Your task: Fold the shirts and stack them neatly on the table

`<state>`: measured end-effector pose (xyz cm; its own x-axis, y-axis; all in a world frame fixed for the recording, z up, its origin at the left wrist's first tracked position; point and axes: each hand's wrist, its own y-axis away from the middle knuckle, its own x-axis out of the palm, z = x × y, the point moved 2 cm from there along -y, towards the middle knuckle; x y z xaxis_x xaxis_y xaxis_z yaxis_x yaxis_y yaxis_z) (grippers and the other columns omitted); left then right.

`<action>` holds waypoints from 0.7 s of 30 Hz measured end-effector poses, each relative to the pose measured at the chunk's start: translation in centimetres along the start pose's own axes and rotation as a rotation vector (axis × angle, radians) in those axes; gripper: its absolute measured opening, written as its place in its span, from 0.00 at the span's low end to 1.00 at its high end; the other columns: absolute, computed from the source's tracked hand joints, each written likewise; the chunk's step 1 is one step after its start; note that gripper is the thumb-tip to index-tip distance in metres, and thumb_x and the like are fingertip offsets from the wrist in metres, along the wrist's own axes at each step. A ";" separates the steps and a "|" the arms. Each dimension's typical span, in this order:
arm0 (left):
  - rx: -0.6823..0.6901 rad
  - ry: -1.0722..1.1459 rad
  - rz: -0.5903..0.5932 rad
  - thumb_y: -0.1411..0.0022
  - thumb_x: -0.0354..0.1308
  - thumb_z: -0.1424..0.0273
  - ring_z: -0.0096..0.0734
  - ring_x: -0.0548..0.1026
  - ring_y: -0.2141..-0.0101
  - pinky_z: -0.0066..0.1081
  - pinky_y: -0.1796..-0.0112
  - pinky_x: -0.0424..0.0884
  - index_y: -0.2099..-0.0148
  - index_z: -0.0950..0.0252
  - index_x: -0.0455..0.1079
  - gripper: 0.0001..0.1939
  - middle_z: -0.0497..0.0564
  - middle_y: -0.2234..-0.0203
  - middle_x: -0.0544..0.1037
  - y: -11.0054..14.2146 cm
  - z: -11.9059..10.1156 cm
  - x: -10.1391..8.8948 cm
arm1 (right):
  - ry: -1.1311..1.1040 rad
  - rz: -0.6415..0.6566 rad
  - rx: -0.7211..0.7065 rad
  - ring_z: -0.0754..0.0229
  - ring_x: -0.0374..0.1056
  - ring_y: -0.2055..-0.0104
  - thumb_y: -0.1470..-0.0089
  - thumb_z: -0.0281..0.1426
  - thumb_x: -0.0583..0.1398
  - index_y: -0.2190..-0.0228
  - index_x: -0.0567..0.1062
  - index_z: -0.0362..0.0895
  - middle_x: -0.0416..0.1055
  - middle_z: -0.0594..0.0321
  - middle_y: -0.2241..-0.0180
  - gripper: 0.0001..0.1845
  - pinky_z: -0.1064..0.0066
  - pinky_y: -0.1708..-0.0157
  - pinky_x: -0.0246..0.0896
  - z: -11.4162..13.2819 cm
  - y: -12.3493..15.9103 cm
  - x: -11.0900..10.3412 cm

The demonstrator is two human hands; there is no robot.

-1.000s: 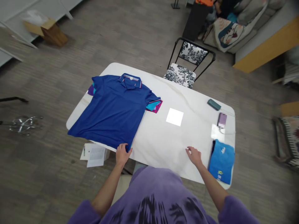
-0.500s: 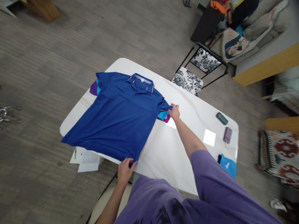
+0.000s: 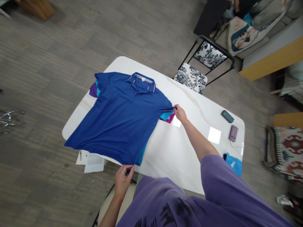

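A dark blue polo shirt (image 3: 118, 116) lies spread front up, its striped collar (image 3: 142, 82) toward the far side of the white table (image 3: 170, 151). My right hand (image 3: 180, 113) pinches the cuff of the sleeve on the right and holds it stretched outward. With my left hand (image 3: 123, 178) I grip the near hem at its right corner, by the table's front edge. Other garments stick out from under the polo: purple and turquoise cloth (image 3: 93, 90) at the left, pink and turquoise cloth (image 3: 169, 116) below the right sleeve, and a turquoise strip (image 3: 141, 156) by the hem.
On the table's right end are a dark green case (image 3: 227, 116), a blurred-out purple object (image 3: 233, 133) and a folded blue garment (image 3: 234, 164). A patterned chair (image 3: 191, 78) stands beyond the far edge. Papers (image 3: 94, 162) show below the near left edge. Another person's arm is partly visible at the sofa.
My left hand has drawn the hem corner leftward, uncovering the turquoise strip beneath. My right hand has pulled the sleeve cuff slightly outward. The camera view has shifted a little.
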<state>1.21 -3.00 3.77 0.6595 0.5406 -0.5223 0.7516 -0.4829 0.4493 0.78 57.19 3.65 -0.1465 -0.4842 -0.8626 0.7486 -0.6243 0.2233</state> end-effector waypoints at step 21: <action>0.193 -0.368 0.349 0.29 0.56 0.50 0.50 0.83 0.57 0.53 0.51 0.80 0.59 0.46 0.77 0.12 0.51 0.62 0.83 13.3 -16.5 13.9 | -0.261 -0.289 -0.011 0.47 0.68 0.45 0.24 0.30 0.47 0.43 0.73 0.44 0.70 0.50 0.47 0.19 0.51 0.37 0.66 -15.7 4.3 -14.4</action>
<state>20.47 9.45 14.44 0.7967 0.0649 -0.6009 0.4502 -0.7271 0.5183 16.28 71.07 9.93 -0.5106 -0.4301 -0.7445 0.6595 -0.7515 -0.0181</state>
